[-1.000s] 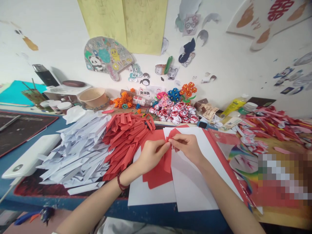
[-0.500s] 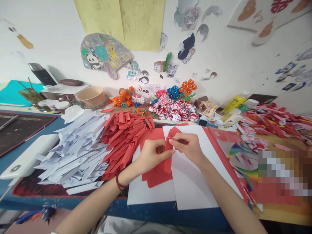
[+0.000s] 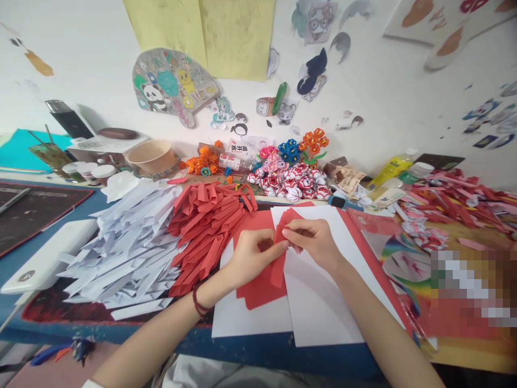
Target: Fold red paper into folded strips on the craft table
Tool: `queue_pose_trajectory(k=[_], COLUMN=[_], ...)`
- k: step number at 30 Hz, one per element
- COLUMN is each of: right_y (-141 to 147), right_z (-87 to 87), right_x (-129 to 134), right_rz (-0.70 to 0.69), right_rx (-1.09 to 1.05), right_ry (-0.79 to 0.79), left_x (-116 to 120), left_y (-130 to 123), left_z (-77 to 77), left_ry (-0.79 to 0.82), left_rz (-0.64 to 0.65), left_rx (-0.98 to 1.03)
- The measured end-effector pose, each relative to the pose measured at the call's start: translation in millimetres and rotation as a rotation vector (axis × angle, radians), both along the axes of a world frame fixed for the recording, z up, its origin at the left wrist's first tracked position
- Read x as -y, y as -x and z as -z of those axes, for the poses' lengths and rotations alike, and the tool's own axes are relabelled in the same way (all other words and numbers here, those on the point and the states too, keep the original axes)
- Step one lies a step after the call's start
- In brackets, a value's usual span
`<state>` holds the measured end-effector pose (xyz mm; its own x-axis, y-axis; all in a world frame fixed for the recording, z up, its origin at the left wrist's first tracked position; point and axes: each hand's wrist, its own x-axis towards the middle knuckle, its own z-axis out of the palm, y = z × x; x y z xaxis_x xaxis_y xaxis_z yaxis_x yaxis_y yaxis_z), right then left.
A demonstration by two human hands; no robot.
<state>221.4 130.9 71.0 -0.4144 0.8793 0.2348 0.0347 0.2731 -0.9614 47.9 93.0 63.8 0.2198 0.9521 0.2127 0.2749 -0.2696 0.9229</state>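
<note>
A narrow folded strip of red paper (image 3: 278, 269) is pinched between the fingers of both hands. My left hand (image 3: 254, 250) grips it from the left with thumb and fingers. My right hand (image 3: 313, 240) pinches its upper part from the right. Under the hands lie red paper sheets (image 3: 256, 296) and white paper sheets (image 3: 323, 318), partly overlapping. Left of them is a pile of folded red paper strips (image 3: 210, 215), beside a larger pile of folded white strips (image 3: 125, 248).
Behind the sheets stand paper flowers (image 3: 299, 180) and a tan bowl (image 3: 151, 157). A white power bank (image 3: 52, 256) lies at the left. A yellow bottle (image 3: 391, 168) and a heap of red and pink scraps (image 3: 456, 196) are at the right. A smartwatch (image 3: 338, 202) rests behind the white sheets.
Both hands stay pinched on the red strip, with only a slight shift of the fingers. The camera view has moved a little.
</note>
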Motion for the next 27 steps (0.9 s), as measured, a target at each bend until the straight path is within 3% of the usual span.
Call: queue_pose_trajectory(k=[7,16,27], right_y=[-0.2,1.0,-1.3], right_z=[1.3,-2.1,-4.0], right_x=[-0.9,1.2,3.2], right_rz=[-0.011,0.015,0.132], right_rx=[-0.022,-0.028,-0.066], right_ry=[0.041,0.001,-0.077], left_x=[-0.2,0.5,-0.5], left_y=[0.0,1.0,4.0], left_z=[-0.9,-3.9,-5.4], left_ry=[0.075,0.016,0.062], left_rz=[0.000,0.004,0.186], left_rx=[0.126,0.047,0.072])
